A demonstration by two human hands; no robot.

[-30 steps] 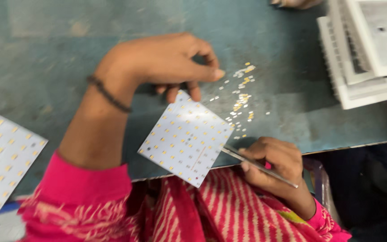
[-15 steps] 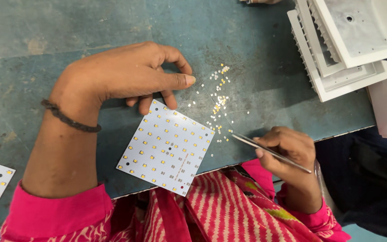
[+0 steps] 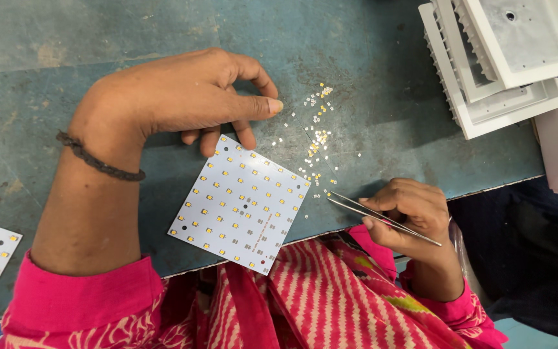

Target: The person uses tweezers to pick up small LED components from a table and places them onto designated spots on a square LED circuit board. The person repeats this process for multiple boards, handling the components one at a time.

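Green bench (image 3: 98, 39) carries a white board (image 3: 240, 203) and loose chips (image 3: 318, 132). Left hand (image 3: 182, 97) rests half-open, fingertips on the board's far edge. Right hand (image 3: 408, 210) pinches tweezers (image 3: 382, 218), tips near the chips.

Head view, close, straight down.

You face worn teal worktable (image 3: 98, 39), scuffed, paint patchy. Stacked white ribbed housings (image 3: 498, 71) top right. Dark floor beyond table edge. Even light.

left hand (image 3: 182, 97): palm down, fingers curled | right hand (image 3: 408, 210): pinching
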